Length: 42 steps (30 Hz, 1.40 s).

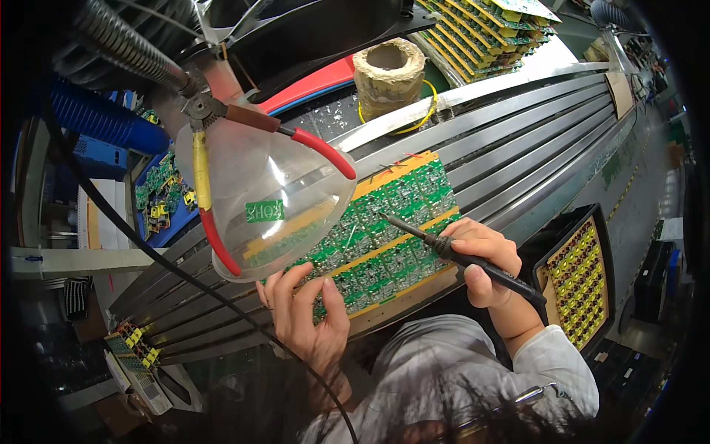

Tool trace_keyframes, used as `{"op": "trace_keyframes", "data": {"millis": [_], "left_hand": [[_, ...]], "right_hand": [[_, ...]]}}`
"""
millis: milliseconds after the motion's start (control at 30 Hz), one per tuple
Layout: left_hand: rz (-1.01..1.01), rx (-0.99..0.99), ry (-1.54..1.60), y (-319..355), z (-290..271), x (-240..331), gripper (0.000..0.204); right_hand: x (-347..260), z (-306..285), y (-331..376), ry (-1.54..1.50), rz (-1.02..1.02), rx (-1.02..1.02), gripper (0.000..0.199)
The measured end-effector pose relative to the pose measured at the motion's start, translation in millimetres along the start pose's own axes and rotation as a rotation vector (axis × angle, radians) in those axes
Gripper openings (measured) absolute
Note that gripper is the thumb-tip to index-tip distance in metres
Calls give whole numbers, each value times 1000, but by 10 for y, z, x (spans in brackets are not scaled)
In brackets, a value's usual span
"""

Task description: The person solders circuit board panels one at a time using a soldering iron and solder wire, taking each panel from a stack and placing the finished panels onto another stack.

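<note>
A green circuit board panel with tan strips lies on the slatted metal rails, slightly tilted in view. My right hand is closed round the dark handle of a soldering iron, whose metal tip hovers over or touches the board's upper middle; contact cannot be told. At the board's lower left edge, my left hand has its bent fingers apart, the fingertips resting on or close to the panel. A clear funnel-shaped hood hides the board's left end. Several short red and dark wire ends show at the board's far edge.
Pliers with red-tipped handles hang against the hood. Beyond the rails stand a tan roll and stacked circuit boards. A black tray of yellow components is at right, a blue bin at left. A black cable crosses leftward.
</note>
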State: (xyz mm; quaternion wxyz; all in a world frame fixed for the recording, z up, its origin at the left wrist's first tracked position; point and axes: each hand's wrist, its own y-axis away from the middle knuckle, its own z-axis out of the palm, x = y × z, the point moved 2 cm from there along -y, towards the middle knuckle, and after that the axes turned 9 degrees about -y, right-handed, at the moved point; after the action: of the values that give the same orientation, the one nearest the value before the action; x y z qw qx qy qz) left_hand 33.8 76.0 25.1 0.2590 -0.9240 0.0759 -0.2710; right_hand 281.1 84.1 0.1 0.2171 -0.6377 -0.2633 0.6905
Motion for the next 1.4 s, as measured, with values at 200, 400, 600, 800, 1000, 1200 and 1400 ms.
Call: {"op": "trace_keyframes", "data": {"millis": [200, 400, 600, 800, 1000, 1200, 1400], "left_hand": [[32, 38, 54, -1, 126, 131, 14], [3, 43, 30, -14, 176, 116, 16], [28, 9, 57, -5, 135, 88, 16], [107, -32, 38, -22, 84, 6, 10], [106, 88, -14, 3, 71, -96, 9], [107, 89, 14, 9, 45, -207, 17], [35, 99, 32, 6, 94, -193, 9]], "right_hand": [[-7, -54, -10, 23, 10, 3, 28], [28, -59, -45, 32, 3, -13, 28], [68, -78, -23, -9, -11, 48, 28], [77, -106, -6, -15, -27, 55, 28], [88, -104, 5, -26, -32, 49, 27], [63, -58, -1, 4, -2, 56, 27], [-3, 22, -32, 30, -34, 4, 26]]}}
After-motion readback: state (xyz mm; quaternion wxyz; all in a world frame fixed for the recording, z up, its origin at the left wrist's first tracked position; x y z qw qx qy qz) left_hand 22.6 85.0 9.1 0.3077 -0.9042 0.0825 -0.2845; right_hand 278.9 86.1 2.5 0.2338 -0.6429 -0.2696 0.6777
